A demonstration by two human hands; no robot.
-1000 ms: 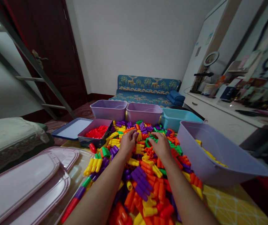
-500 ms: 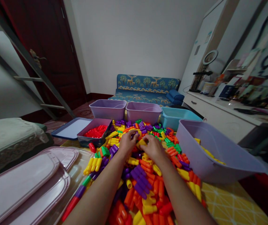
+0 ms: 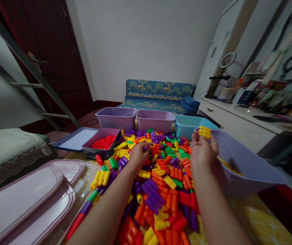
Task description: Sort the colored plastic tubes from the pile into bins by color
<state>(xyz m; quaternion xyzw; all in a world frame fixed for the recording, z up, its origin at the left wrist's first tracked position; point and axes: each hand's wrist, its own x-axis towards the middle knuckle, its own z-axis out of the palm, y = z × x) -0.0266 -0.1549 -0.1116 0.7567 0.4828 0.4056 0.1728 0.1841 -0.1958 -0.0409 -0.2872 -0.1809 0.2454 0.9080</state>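
Note:
My right hand is raised at the near-left rim of the right-hand purple bin. Its fingers are closed on a yellow toy building block made of joined tubes. More yellow blocks lie inside that bin. My left hand rests on the heap of plastic blocks, fingers curled. A bit of a purple block shows between its thumb and forefinger. Around it lie red, orange, yellow, green and purple pieces, some joined in rows.
Two purple bins and a blue bin stand behind the heap. To the left are a box of red pieces, a blue-edged lid and pale pink lids. A yellow patterned cloth covers the table.
My right hand has moved from the heap's middle to the right and up to the bin's rim, carrying the yellow block. My left hand stays nearly where it was.

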